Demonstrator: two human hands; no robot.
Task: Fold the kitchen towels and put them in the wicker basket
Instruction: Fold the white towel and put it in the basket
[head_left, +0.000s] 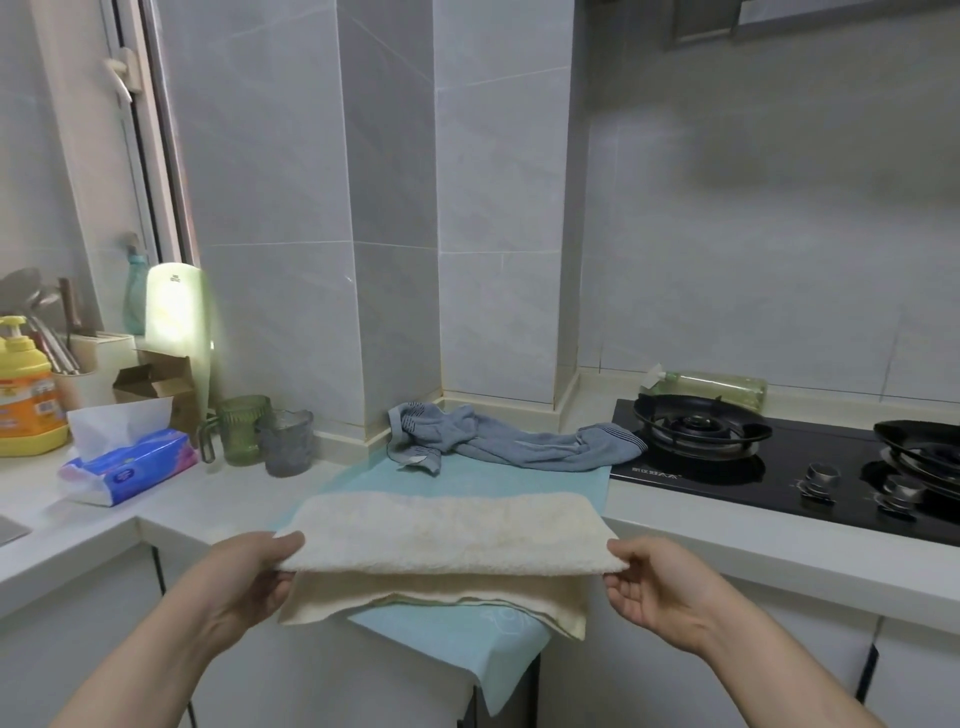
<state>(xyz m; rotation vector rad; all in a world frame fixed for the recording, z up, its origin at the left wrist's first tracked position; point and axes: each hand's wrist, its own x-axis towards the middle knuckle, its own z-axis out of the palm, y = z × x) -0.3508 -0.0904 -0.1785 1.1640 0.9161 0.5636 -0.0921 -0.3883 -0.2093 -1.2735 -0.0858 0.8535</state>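
Left hand (249, 574) and right hand (657, 587) each pinch an end of the cream towel (441, 540) between them.

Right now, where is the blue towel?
Head view: the blue towel lies crumpled at the counter's back, on the teal cloth, left of the stove.

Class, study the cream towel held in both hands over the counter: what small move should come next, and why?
Probably lower the folded cream terry towel flat onto the light blue cloth and press the fold. The left hand and right hand pinch its two ends, the top layer is already doubled over, and the lower edge hangs uneven.
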